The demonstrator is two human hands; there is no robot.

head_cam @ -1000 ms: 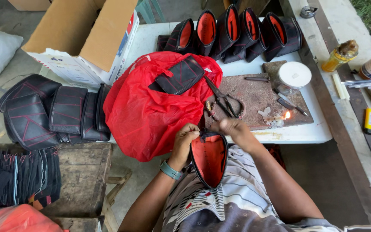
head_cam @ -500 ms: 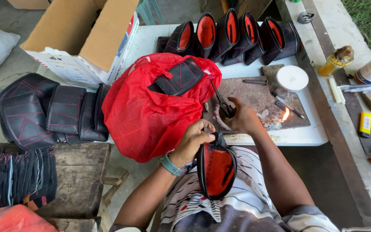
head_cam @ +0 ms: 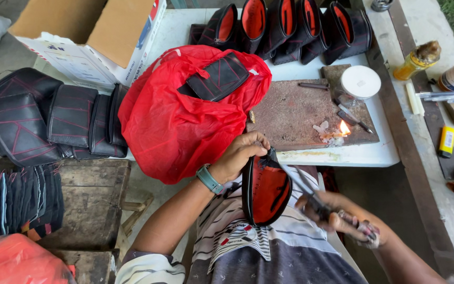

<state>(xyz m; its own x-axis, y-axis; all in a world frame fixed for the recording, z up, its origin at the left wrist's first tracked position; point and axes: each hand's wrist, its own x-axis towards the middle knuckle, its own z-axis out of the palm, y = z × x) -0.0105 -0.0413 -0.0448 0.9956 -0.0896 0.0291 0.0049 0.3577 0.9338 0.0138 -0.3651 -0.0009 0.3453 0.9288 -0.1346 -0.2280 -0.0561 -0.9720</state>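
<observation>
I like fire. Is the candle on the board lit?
Lit. A small orange flame burns above a melted white wax stub on the brown board.

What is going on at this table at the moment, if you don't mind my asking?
A person seated at a white table holds a black pouch with a red lining in the left hand, open side up. The right hand grips scissors just beside it. A small flame burns on a worn board. A red plastic bag lies alongside, and a row of similar pouches stands at the far edge.
</observation>
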